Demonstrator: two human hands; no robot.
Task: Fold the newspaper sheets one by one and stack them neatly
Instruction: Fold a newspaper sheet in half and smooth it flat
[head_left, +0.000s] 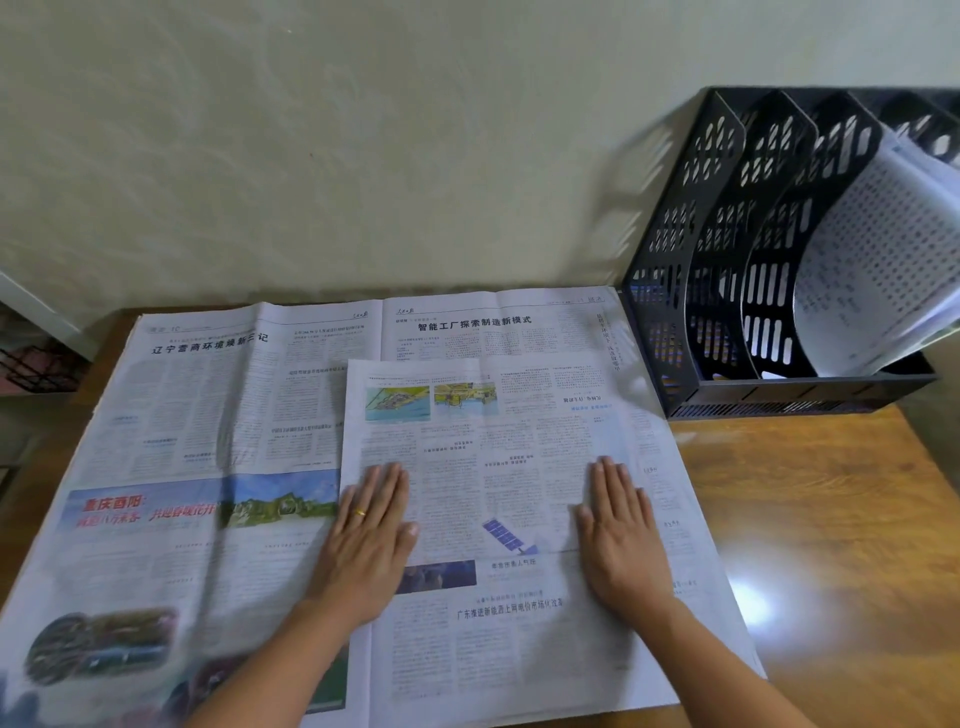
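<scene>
A folded newspaper sheet (488, 457) lies on the right half of a large unfolded newspaper sheet (187, 415) that covers most of the wooden table. My left hand (366, 540) lies flat, fingers straight, on the folded sheet's left edge. My right hand (621, 535) presses flat on its right part, fingers straight and together. Both palms face down and hold nothing.
A black perforated file rack (727, 249) with several slots stands at the back right against the wall, with a curled printed paper (878, 260) in one slot. Bare wooden table (831, 519) shows to the right. A dark wire rack (36, 369) sits at the far left.
</scene>
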